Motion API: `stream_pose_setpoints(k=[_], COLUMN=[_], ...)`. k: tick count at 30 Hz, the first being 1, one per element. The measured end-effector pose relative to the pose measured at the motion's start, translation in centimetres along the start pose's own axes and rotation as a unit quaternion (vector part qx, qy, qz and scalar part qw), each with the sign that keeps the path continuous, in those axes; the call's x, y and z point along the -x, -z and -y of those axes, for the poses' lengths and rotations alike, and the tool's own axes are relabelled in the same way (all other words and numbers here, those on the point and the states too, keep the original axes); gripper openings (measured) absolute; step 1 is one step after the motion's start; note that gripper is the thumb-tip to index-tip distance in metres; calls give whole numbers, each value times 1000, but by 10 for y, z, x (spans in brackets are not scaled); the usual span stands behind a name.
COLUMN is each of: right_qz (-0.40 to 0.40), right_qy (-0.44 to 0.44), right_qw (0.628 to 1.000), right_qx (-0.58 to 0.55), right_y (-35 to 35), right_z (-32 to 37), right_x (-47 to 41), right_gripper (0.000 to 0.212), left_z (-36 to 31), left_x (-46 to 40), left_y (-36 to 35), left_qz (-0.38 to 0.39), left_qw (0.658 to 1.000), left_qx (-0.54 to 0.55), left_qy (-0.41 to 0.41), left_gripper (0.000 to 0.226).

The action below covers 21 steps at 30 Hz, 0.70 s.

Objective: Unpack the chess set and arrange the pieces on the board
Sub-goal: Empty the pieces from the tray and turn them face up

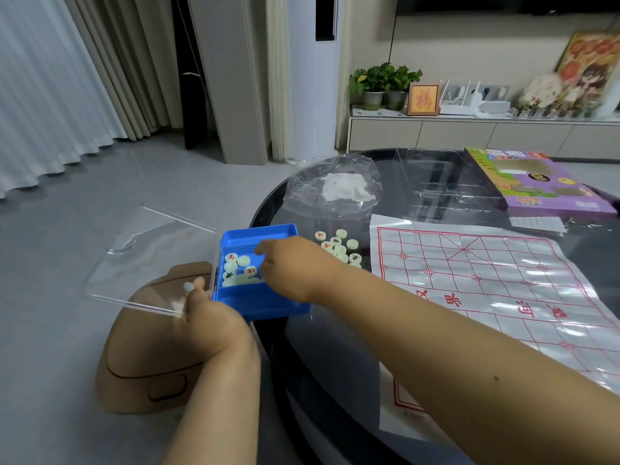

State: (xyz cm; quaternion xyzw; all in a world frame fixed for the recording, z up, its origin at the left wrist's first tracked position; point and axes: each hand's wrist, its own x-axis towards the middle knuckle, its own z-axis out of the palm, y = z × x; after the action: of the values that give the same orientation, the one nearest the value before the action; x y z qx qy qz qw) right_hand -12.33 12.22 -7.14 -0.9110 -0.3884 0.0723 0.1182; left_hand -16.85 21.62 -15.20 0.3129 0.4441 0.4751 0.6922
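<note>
My left hand (204,317) pinches the corner of the clear lid (147,260), which hangs open past the round table (335,347) edge. My right hand (288,266) reaches into the blue case (258,303) at that edge, fingers curled over the pale pieces (240,270); I cannot tell if it grips one. More loose pieces (339,246) lie beside the unfolded board sheet (503,297).

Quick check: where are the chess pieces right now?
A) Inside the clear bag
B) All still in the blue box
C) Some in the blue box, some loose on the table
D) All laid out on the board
C: pale pieces sit in the blue box, others lie on the table beside the bare board.
</note>
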Motion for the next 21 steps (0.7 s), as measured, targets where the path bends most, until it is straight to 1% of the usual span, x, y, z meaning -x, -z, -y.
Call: stream_pose_setpoints(k=[2, 4, 6, 7, 9, 11, 18, 21], right_qz=[-8, -1, 13, 13, -13, -31, -54, -50], right_qy=[-20, -32, -29, -28, -12, 10, -9, -2], right_qw=[999, 999, 999, 999, 999, 999, 998, 999], right_qx=[-24, 9, 30, 12, -29, -36, -13, -3], right_y=[-1, -14, -33, -39, -45, -48, -55, -55], right_z=[-7, -8, -5, -3, 2, 6, 9, 9], right_x=[-6, -15, -26, -30, -36, -39, -45, -46], right_gripper=[33, 32, 40, 44, 48, 49, 47, 44], left_z=[0, 0, 1, 2, 2, 1, 4, 4], left_x=[0, 0, 0, 1, 4, 6, 4, 4], left_y=[0, 0, -1, -2, -1, -1, 0, 0], left_qz=[-1, 3, 6, 9, 18, 17, 1, 0], left_qw=[1000, 1000, 1000, 1000, 999, 999, 997, 996], left_qx=[-4, 1, 3, -1, -12, -14, -41, -54], left_qy=[-4, -3, -6, -13, -32, -40, -60, -64], left_gripper=[30, 28, 28, 28, 28, 24, 26, 23])
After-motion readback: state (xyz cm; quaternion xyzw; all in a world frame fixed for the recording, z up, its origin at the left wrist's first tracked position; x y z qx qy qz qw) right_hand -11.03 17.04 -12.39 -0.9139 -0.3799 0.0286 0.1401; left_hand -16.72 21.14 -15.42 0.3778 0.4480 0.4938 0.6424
